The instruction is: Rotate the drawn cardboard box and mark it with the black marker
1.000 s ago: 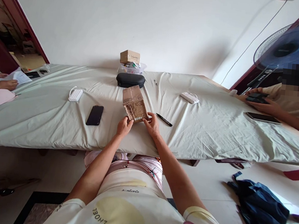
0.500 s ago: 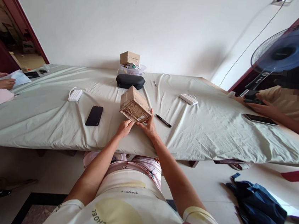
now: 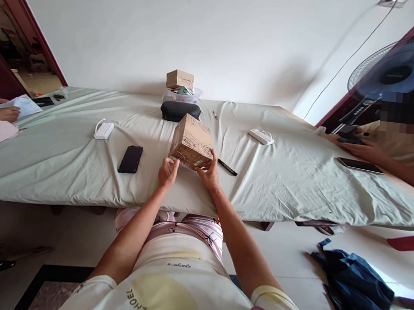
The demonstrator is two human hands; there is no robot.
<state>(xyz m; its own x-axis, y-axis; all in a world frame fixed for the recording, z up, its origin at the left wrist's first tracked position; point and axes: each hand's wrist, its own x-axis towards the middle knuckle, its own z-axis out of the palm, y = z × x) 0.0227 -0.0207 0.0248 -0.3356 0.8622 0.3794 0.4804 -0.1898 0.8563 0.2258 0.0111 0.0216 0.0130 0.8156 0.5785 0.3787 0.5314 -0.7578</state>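
A brown cardboard box (image 3: 193,141) with black line drawings on its faces is held tilted over the middle of the table. My left hand (image 3: 168,172) grips its near left corner, thumb and fingers closed on the edge. At the near right corner, my right hand (image 3: 209,173) is closed on the box, with a finger up along its right side. A black marker pen (image 3: 227,167) lies just right of my right hand, its far end partly hidden behind that hand and the box. Left of my left hand lies a dark smartphone (image 3: 130,159).
A black zip case (image 3: 180,112) lies behind the box, before a clear plastic basket (image 3: 191,96) topped by a smaller carton (image 3: 180,79). White power banks (image 3: 104,131) lie left and right. Other people sit at both table ends, one holding papers (image 3: 27,106); a fan (image 3: 388,78) stands right.
The box has turned and tipped, so its drawn-on upper face now shows more. My left hand has shifted left to the box's near left corner; my right hand keeps its hold.
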